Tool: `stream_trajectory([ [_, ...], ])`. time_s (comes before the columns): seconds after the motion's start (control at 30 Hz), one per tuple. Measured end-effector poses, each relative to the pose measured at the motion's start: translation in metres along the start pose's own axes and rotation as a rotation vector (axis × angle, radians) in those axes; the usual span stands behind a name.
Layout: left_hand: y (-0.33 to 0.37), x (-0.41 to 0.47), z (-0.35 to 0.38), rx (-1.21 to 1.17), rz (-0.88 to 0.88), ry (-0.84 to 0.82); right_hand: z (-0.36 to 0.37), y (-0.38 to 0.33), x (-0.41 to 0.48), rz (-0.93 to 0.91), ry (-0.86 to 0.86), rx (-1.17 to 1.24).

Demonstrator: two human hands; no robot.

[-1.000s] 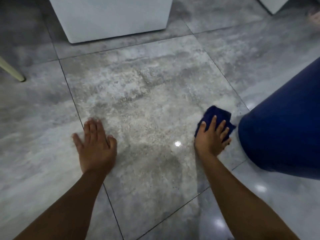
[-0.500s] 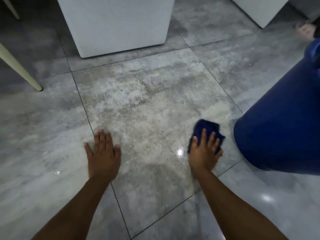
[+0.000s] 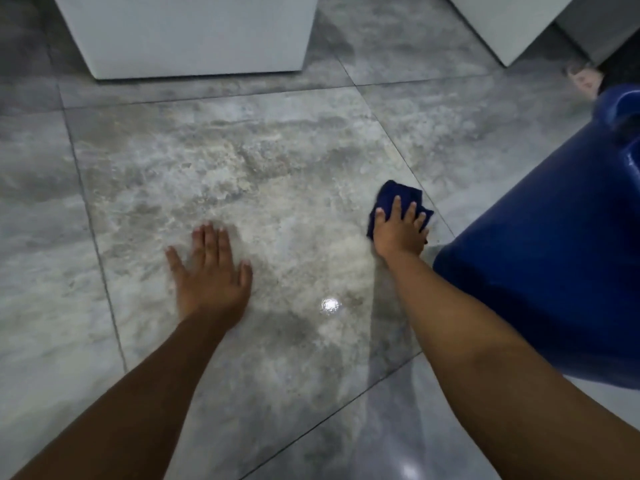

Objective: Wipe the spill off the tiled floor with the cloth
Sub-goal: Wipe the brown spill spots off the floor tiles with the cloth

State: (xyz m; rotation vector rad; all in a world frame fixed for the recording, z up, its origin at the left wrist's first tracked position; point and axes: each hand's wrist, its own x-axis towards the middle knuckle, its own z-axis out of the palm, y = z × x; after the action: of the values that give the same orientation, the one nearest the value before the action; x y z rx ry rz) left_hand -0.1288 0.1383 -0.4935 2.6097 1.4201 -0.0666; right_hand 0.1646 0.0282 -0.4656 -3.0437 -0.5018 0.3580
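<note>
Cloth (image 3: 398, 195) lies flat beneath the right hand (image 3: 400, 233).

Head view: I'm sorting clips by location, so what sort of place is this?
Probably an indoor room at home: glossy grey tiled floor, white furniture base, and a blue plastic container.

Your left hand (image 3: 211, 271) lies flat on the tiled floor (image 3: 242, 161) at centre frame; to its right your right hand (image 3: 400, 233) presses on the cloth (image 3: 398, 197), just beside the bucket (image 3: 554, 265) at the right edge
</note>
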Motion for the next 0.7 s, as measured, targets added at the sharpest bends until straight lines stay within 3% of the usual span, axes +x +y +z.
stream_trajectory([
  [0.13, 0.023, 0.000, 0.014, -0.026, 0.029, -0.009, 0.005, 0.037, 0.019, 0.213, 0.127, 0.118],
  [0.27, 0.023, 0.006, 0.014, -0.036, 0.018, -0.055, 0.039, 0.009, -0.057, 0.303, 0.133, 0.197],
  [0.3, 0.023, 0.006, 0.013, -0.046, 0.024, -0.074, 0.049, 0.001, -0.089, 0.246, 0.132, 0.178],
  [0.4, 0.016, 0.005, -0.003, -0.067, 0.052, -0.103, 0.064, -0.035, -0.161, -0.157, 0.120, 0.111],
  [0.43, 0.014, 0.006, -0.007, -0.065, 0.048, -0.117, 0.061, -0.042, -0.162, -0.288, 0.109, 0.085],
  [0.5, 0.010, 0.006, -0.005, -0.106, 0.055, -0.084, 0.051, -0.030, -0.132, -0.374, 0.111, -0.018],
  [0.6, -0.022, -0.033, -0.003, -0.087, 0.021, -0.069, 0.045, 0.026, -0.116, -0.097, 0.116, -0.007],
  [0.7, -0.069, -0.070, -0.005, -0.085, -0.060, -0.022, 0.061, 0.052, -0.185, 0.091, 0.107, 0.097],
])
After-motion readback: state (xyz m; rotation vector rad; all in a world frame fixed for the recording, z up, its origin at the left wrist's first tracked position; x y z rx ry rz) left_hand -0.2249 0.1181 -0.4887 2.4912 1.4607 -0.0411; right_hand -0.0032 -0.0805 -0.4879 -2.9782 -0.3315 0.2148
